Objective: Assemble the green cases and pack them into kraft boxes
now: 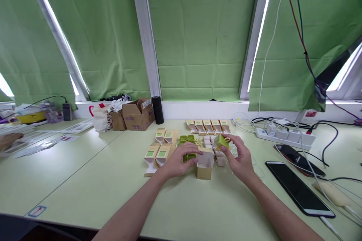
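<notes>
Between my hands a small open cardboard box (204, 173) stands upright on the table, its white inside showing. My left hand (182, 160) grips the box at its upper left edge, with the thumb against the side. Raised just right of the box, my right hand (239, 158) pinches a small green container (222, 141) with a pale yellow ring on it. Several green cups (186, 138) stand behind my left hand, which partly hides some. Small pink-white pieces (207, 142) and tiny yellow parts (198, 142) lie in rows beyond the box.
Folded boxes with green labels (162, 153) stand at left, and more open boxes (207, 126) line the back. At right lie a phone (299, 186), cables and a power strip (285, 137). A carton (137, 116) and black cylinder (157, 110) stand behind; another person's hand (9, 141) is far left.
</notes>
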The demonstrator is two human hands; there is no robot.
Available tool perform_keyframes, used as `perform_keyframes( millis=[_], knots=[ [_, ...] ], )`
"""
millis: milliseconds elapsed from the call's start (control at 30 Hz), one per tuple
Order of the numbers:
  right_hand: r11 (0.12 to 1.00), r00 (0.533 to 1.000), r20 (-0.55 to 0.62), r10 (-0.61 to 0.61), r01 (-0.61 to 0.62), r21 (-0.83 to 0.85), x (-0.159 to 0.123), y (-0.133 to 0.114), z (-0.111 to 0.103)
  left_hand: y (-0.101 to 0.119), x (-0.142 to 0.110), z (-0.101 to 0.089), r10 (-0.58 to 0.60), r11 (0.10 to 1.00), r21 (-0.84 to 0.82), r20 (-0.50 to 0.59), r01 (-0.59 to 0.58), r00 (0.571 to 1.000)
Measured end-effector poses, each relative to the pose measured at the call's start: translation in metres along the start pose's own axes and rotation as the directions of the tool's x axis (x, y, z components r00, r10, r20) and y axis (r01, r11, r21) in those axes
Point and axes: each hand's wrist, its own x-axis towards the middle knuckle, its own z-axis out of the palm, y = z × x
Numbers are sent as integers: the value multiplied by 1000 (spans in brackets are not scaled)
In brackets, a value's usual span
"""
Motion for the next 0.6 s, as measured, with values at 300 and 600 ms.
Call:
perform_keyframes(
  millis=[300, 600],
  knots=[
    [999, 1000, 21, -15, 14, 36, -4, -3, 2, 0, 1, 13, -204, 978, -55, -115, 199, 972],
    [997, 991, 120, -59, 53, 58, -14, -11, 11, -3, -1, 14, -217, 973, -103, -109, 206, 970]
  ],
)
